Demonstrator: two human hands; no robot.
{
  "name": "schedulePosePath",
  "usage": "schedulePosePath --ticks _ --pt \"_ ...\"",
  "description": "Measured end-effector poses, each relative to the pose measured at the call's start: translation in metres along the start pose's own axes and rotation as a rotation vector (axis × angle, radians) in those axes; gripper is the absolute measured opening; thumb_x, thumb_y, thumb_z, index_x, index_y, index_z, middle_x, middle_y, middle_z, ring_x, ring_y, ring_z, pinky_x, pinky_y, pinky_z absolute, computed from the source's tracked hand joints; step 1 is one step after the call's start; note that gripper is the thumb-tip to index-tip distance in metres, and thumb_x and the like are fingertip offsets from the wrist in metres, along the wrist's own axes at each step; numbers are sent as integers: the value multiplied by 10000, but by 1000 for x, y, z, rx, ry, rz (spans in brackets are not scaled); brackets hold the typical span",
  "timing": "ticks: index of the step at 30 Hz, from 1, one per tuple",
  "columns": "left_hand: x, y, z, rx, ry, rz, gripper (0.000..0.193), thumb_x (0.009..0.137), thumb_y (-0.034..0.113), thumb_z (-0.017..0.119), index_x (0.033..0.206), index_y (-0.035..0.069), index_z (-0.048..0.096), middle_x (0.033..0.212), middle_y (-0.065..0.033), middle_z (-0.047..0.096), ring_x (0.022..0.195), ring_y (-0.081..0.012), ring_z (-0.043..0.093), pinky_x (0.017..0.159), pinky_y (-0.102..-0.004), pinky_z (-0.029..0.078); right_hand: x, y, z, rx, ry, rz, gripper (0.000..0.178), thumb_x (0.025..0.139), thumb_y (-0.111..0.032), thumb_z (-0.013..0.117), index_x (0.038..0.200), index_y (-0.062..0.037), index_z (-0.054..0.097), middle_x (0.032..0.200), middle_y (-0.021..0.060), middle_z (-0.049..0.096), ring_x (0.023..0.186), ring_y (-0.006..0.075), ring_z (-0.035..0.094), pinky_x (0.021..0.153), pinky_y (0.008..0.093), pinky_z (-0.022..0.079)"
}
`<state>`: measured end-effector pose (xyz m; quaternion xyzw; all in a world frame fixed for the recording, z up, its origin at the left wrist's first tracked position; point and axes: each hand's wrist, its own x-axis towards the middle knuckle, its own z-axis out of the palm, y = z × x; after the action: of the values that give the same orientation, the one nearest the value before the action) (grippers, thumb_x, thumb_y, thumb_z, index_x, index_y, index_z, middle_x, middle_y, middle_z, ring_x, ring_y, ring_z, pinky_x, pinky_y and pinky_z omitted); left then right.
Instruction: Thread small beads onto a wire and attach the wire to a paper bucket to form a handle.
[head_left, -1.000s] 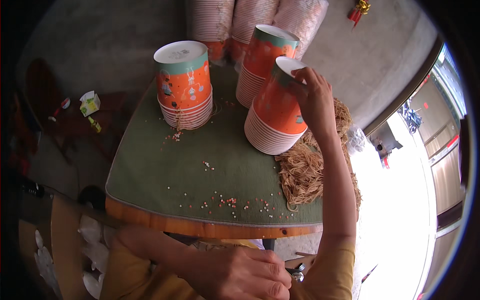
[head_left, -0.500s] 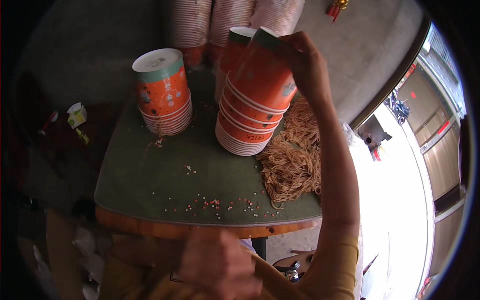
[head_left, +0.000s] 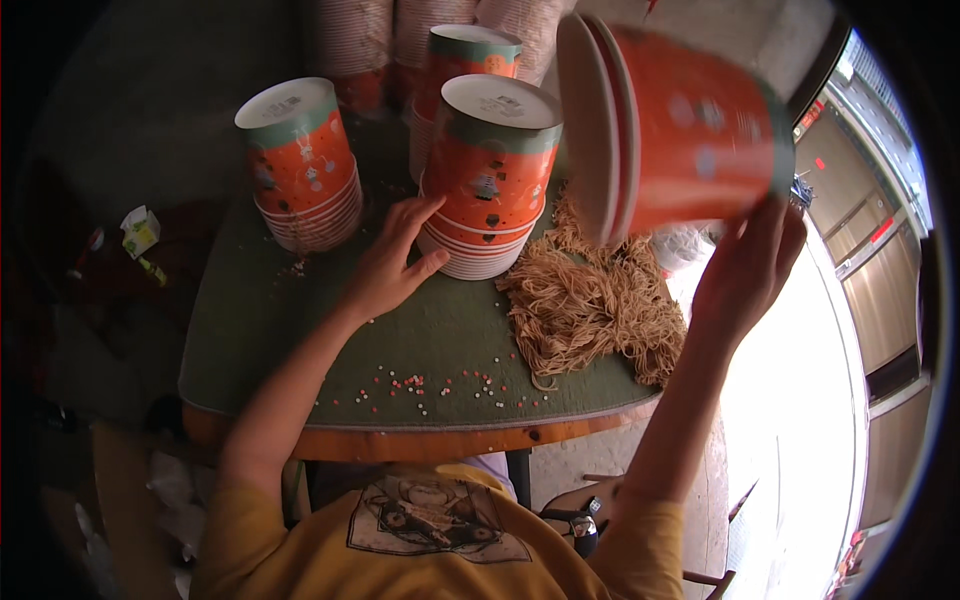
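Note:
My right hand (head_left: pixel 748 262) grips a pair of nested orange paper buckets (head_left: pixel 690 125) by their green base end. They are lifted off the table at the upper right, tipped on their side with the white rims toward the left and slightly blurred. At the middle of the table stands an upside-down stack of the same buckets (head_left: pixel 490 190). My left hand (head_left: pixel 393 262) touches the left side of this stack, thumb and fingers apart. Another upside-down stack (head_left: pixel 305 160) stands to the left, and a third stack (head_left: pixel 470 48) sits behind the middle one.
A heap of tan noodle-like strands (head_left: pixel 590 310) lies right of the middle stack. Small white and pink beads (head_left: pixel 410 382) are scattered near the front edge of the green tabletop (head_left: pixel 270 350). Tall wrapped stacks (head_left: pixel 350 45) line the back. A tissue pack (head_left: pixel 140 230) is at the far left.
My right hand has lifted the top two buckets off the middle stack and swung them right, tilting them sideways. My left hand has come up from below the table edge to the stack's side.

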<state>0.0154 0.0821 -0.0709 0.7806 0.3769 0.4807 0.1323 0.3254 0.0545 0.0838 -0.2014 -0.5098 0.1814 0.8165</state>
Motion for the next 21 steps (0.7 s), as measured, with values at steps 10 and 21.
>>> schedulePosePath --ticks 10,21 --pt "-66 96 10 -618 -43 -138 678 904 499 609 1333 0 446 1262 -117 484 1197 -207 470 977 -337 403 -178 30 -31 298 149 503 88 998 -150 529 1012 -81 476 1008 22 541 930 98 522 848 278 433" --pt "-69 131 3 -733 160 -477 99 1023 149 452 1054 56 464 813 37 474 699 -15 422 638 -187 391 -204 54 -17 326 0 597 128 965 -130 581 1010 -77 473 1203 90 533 1020 138 519 935 315 415"
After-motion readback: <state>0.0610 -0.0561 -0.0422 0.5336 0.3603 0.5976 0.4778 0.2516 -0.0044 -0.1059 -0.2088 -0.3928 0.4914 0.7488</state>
